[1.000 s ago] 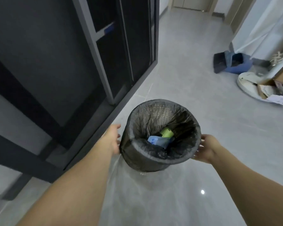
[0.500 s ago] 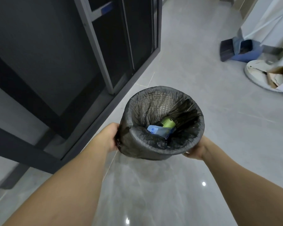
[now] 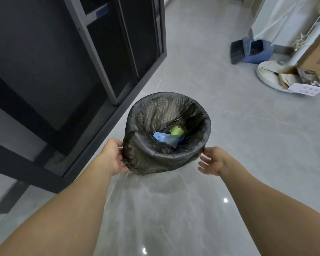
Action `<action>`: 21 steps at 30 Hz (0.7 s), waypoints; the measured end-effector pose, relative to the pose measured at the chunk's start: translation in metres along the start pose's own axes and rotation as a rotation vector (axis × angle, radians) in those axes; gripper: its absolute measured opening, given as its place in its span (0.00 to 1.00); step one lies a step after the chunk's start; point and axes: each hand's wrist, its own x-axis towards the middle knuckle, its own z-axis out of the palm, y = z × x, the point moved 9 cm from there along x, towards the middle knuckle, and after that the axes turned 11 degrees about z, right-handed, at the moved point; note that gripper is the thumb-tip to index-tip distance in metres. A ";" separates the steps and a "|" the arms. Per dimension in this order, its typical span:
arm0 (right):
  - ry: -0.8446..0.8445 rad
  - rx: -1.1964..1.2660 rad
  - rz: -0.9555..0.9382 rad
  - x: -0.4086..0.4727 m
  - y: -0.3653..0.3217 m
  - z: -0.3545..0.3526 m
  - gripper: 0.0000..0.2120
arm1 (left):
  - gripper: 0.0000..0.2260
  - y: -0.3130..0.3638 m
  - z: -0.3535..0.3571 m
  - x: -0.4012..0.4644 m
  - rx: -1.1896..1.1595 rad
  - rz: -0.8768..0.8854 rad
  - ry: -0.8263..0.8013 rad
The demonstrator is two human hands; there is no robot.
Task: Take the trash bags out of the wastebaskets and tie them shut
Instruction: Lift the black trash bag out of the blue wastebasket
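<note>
A round wastebasket stands on the grey floor, lined with a thin black trash bag (image 3: pixel 155 161) folded down over its rim. Inside lie a green can (image 3: pixel 176 130) and a blue wrapper (image 3: pixel 164 138). My left hand (image 3: pixel 113 156) grips the bag's folded-over edge on the left side, which bulges loose there. My right hand (image 3: pixel 213 160) pinches the bag's edge at the right rim with thumb and forefinger, the other fingers spread. The basket's own wall is hidden under the bag.
A dark cabinet with metal-framed glass doors (image 3: pixel 92 58) runs along the left, close behind the basket. At the far right stand a blue dustpan (image 3: pixel 251 52), a white fan base (image 3: pixel 270 75) and cardboard boxes (image 3: pixel 303 82). Grey tiled floor (image 3: pixel 174 209) lies in front.
Both hands went from the basket's sides to its rim. The left hand has taken hold of the bag's edge and pulled it loose; the right hand has shifted outward, pinching the edge.
</note>
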 end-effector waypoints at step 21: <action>-0.141 0.005 0.169 -0.013 0.063 0.035 0.10 | 0.16 0.016 0.017 -0.028 -0.258 0.037 0.042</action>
